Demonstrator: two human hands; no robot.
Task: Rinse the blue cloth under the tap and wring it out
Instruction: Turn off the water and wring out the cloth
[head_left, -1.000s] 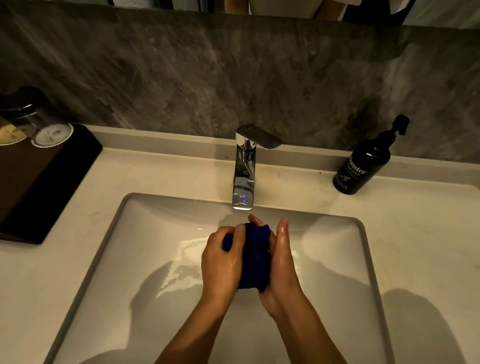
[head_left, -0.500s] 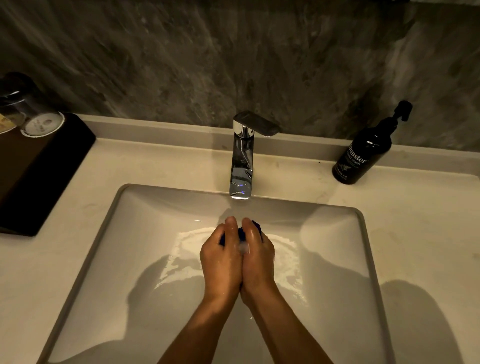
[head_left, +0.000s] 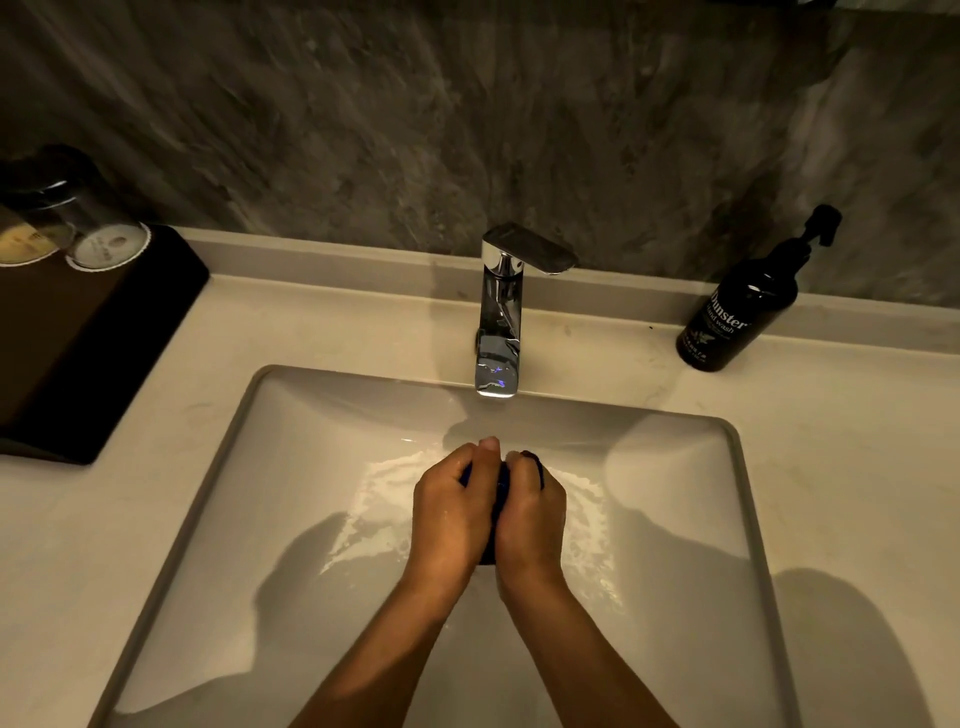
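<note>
Blue cloth (head_left: 500, 486) shows only as slivers between my two hands at the centre of the frame, over the wet basin of the sink (head_left: 322, 415) and just below the chrome tap (head_left: 498, 332). My left hand (head_left: 452, 512) and right hand (head_left: 530, 512) press side by side, each grip clenched round the bunched cloth. Upper right, a dark hand wash bottle (head_left: 737, 312) stands on the table (head_left: 831, 467). Upper left sits a black tray (head_left: 98, 358) with glasses (head_left: 98, 228).
</note>
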